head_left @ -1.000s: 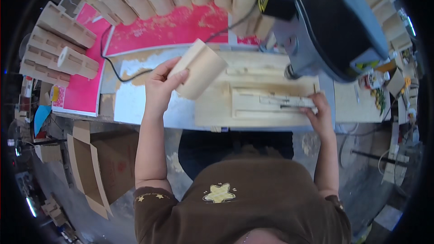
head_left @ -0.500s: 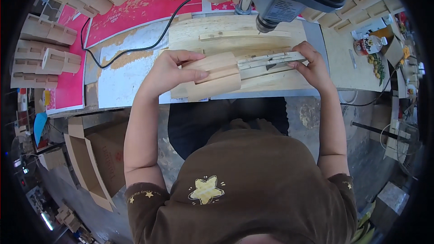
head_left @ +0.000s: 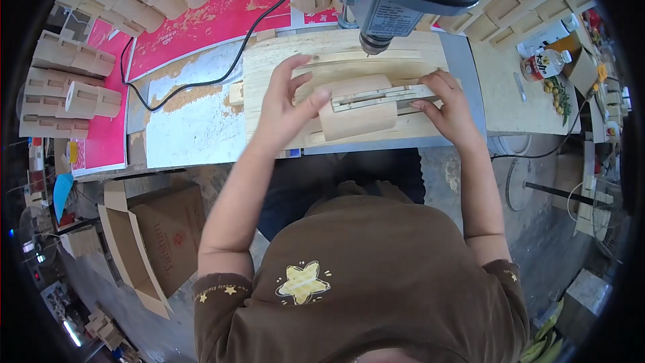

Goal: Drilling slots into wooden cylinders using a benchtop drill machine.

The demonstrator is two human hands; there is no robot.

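A rounded, pale wooden block [head_left: 363, 125] lies on the plywood board [head_left: 272, 60] in front of me. Along its top rests a narrow whitish strip with a long slot [head_left: 366, 99]. My right hand [head_left: 446, 104] pinches the right end of this strip between thumb and fingers. At the other end, my left hand [head_left: 287, 106] is open with its fingers spread. Its thumb tip is close to the strip's left end; whether it touches I cannot tell. Beyond the block hangs the chuck of a drill press [head_left: 374, 43], pointing down at the board.
Stacks of similar wooden blocks [head_left: 67, 87] stand at the left, along the back and at the far right. A black cable [head_left: 232, 64] crosses the table's left part. A plastic bottle [head_left: 545, 65] lies at the right. An open cardboard box [head_left: 164, 242] sits on the floor.
The slotted strip has gone from the block's right end to lying over its top. My left hand has let go of the block and opened. The block now lies further right.
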